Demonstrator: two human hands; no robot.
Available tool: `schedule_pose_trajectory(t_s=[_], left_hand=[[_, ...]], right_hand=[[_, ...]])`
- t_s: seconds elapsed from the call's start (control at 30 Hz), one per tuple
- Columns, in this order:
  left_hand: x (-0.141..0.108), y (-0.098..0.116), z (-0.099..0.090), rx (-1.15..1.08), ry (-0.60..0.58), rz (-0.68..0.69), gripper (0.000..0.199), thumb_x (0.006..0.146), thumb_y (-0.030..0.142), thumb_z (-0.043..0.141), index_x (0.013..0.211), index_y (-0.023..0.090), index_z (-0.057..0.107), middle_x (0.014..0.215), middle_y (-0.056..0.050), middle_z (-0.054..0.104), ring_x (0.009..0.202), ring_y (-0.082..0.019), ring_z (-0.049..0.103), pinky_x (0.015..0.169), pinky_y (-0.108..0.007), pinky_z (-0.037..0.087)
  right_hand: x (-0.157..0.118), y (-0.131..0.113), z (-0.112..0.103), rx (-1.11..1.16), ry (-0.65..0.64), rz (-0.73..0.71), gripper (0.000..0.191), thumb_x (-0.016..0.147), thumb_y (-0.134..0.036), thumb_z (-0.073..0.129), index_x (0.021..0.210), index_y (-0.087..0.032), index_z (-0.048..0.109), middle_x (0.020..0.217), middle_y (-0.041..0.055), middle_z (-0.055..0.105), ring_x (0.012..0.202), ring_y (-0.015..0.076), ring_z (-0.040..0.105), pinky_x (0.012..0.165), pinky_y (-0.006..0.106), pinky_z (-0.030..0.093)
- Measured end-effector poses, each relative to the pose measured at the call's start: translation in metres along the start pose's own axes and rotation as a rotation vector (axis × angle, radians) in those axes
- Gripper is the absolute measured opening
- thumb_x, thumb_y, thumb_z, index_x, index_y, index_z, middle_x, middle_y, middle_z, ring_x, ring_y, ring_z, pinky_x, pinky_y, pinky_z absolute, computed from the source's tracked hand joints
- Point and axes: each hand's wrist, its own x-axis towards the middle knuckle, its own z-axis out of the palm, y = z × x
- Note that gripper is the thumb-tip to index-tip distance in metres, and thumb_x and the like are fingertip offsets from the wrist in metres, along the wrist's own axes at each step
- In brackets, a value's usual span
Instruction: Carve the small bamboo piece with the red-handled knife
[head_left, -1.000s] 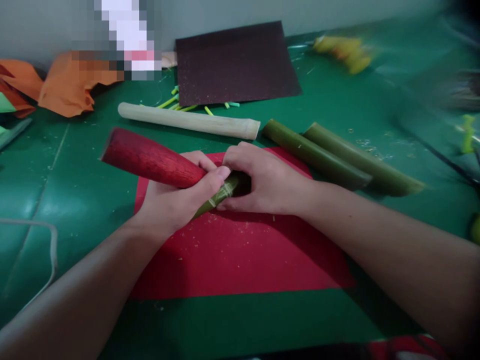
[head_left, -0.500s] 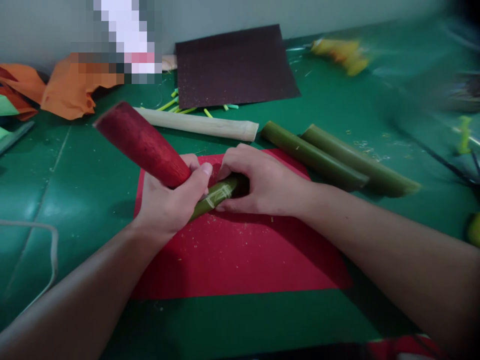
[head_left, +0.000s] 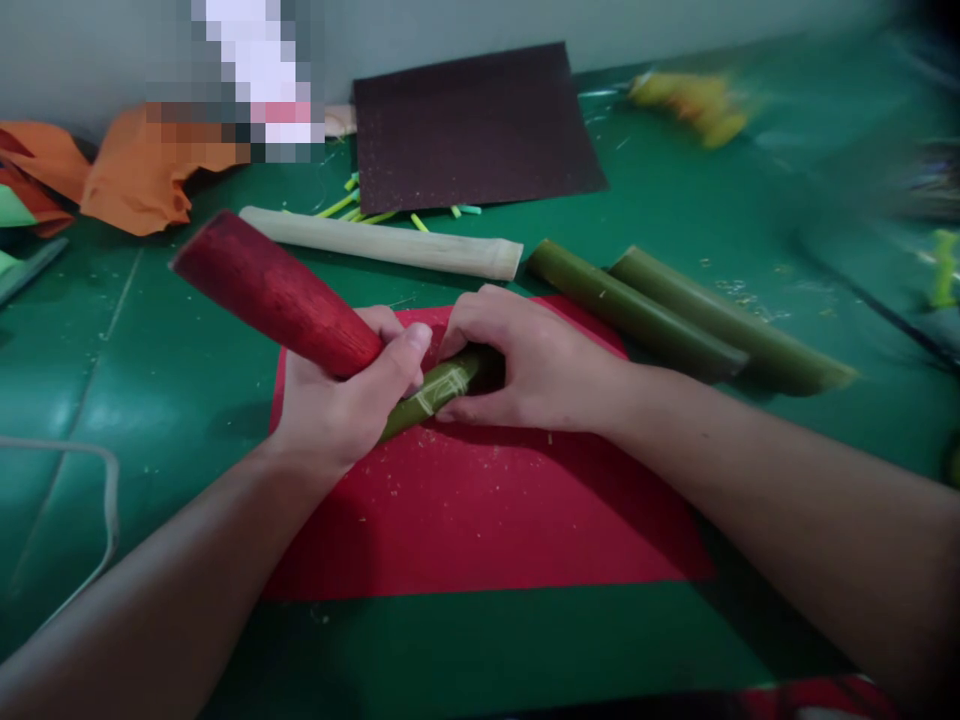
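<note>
My left hand (head_left: 337,395) is closed around the thick red wooden handle (head_left: 281,292) of a tool. The handle slants up to the left, and its working end is hidden under my fingers. My right hand (head_left: 517,365) grips a green bamboo piece (head_left: 448,385) between thumb and fingers. Pale lines are cut into its skin, forming a small pattern. The left hand's thumb lies close to this pattern. Under both hands is a red sheet (head_left: 480,530) sprinkled with small shavings.
Two green bamboo pieces (head_left: 637,310) lie to the right, near a pale bamboo length (head_left: 390,245). Behind are a dark brown sheet (head_left: 480,130), orange paper (head_left: 142,175) and a blurred yellow object (head_left: 694,105). A pale cord (head_left: 111,490) lies at left on the green surface.
The red handle's upper end has tipped slightly down and left. Both hands keep their grips, and the bamboo piece stays in nearly the same place.
</note>
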Motion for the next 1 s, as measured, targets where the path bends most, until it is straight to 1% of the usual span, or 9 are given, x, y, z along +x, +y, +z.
schedule_pose_trajectory(t_s=[0.1, 0.2, 0.3, 0.4, 0.53, 0.7, 0.8, 1.0], left_hand=[[0.0000, 0.0012, 0.0004, 0.017, 0.017, 0.011, 0.030, 0.079, 0.018, 0.066, 0.051, 0.020, 0.058, 0.052, 0.003, 0.054, 0.043, -0.007, 0.041, 0.044, -0.023, 0.041], [0.0000, 0.0012, -0.0004, 0.041, 0.004, 0.027, 0.032, 0.079, 0.015, 0.064, 0.048, 0.020, 0.054, 0.050, 0.003, 0.050, 0.044, -0.007, 0.041, 0.046, -0.023, 0.041], [-0.0001, 0.0004, -0.0011, 0.015, 0.005, 0.030, 0.032, 0.080, 0.019, 0.065, 0.050, 0.020, 0.056, 0.051, 0.003, 0.052, 0.046, -0.008, 0.043, 0.048, -0.024, 0.043], [-0.0001, -0.0001, -0.0009, -0.016, -0.007, 0.021, 0.030, 0.081, 0.023, 0.068, 0.052, 0.021, 0.058, 0.053, 0.003, 0.054, 0.046, -0.008, 0.044, 0.047, -0.024, 0.042], [0.0005, 0.0002, -0.0001, 0.006, -0.006, -0.009, 0.032, 0.078, 0.021, 0.066, 0.049, 0.021, 0.055, 0.050, 0.003, 0.051, 0.043, -0.007, 0.041, 0.044, -0.024, 0.040], [0.0011, 0.0005, -0.0004, -0.017, -0.004, 0.010, 0.030, 0.079, 0.022, 0.068, 0.051, 0.021, 0.057, 0.053, 0.002, 0.054, 0.045, -0.007, 0.042, 0.045, -0.023, 0.042], [0.0011, 0.0010, -0.0007, -0.014, -0.015, -0.008, 0.032, 0.078, 0.020, 0.067, 0.048, 0.020, 0.054, 0.050, 0.003, 0.051, 0.043, -0.007, 0.040, 0.044, -0.023, 0.041], [0.0013, 0.0005, -0.0001, -0.011, -0.001, -0.004, 0.032, 0.079, 0.022, 0.069, 0.050, 0.021, 0.056, 0.051, 0.003, 0.052, 0.044, -0.008, 0.043, 0.045, -0.024, 0.042]], right_hand=[[-0.0003, 0.0001, 0.0002, 0.002, 0.011, -0.013, 0.030, 0.072, -0.037, 0.085, 0.085, -0.019, 0.064, 0.087, 0.0021, 0.062, 0.087, 0.0199, 0.052, 0.078, 0.034, 0.037], [-0.0004, -0.0001, 0.0005, 0.006, 0.008, -0.013, 0.030, 0.072, -0.037, 0.085, 0.084, -0.020, 0.063, 0.087, 0.0019, 0.062, 0.087, 0.0197, 0.052, 0.078, 0.034, 0.038], [-0.0002, -0.0006, 0.0006, 0.000, 0.008, -0.008, 0.031, 0.072, -0.036, 0.085, 0.083, -0.021, 0.061, 0.086, 0.0013, 0.061, 0.086, 0.0197, 0.051, 0.077, 0.034, 0.037], [0.0001, -0.0005, 0.0005, -0.009, 0.002, 0.000, 0.031, 0.072, -0.036, 0.085, 0.083, -0.021, 0.060, 0.085, 0.0014, 0.060, 0.086, 0.0199, 0.051, 0.077, 0.035, 0.037], [-0.0003, 0.0002, 0.0005, -0.008, 0.002, -0.002, 0.031, 0.072, -0.038, 0.084, 0.083, -0.021, 0.061, 0.086, 0.0018, 0.061, 0.087, 0.0204, 0.052, 0.077, 0.035, 0.037], [-0.0008, 0.0002, 0.0008, -0.014, 0.008, -0.011, 0.031, 0.072, -0.038, 0.084, 0.083, -0.021, 0.061, 0.085, 0.0015, 0.061, 0.086, 0.0200, 0.052, 0.078, 0.035, 0.037], [-0.0004, -0.0005, 0.0010, -0.005, 0.009, -0.001, 0.032, 0.071, -0.037, 0.085, 0.083, -0.021, 0.060, 0.085, 0.0016, 0.059, 0.086, 0.0203, 0.052, 0.077, 0.035, 0.037], [0.0000, -0.0012, 0.0008, 0.005, 0.005, 0.009, 0.031, 0.071, -0.037, 0.084, 0.082, -0.020, 0.061, 0.086, 0.0018, 0.060, 0.086, 0.0203, 0.052, 0.077, 0.035, 0.037]])
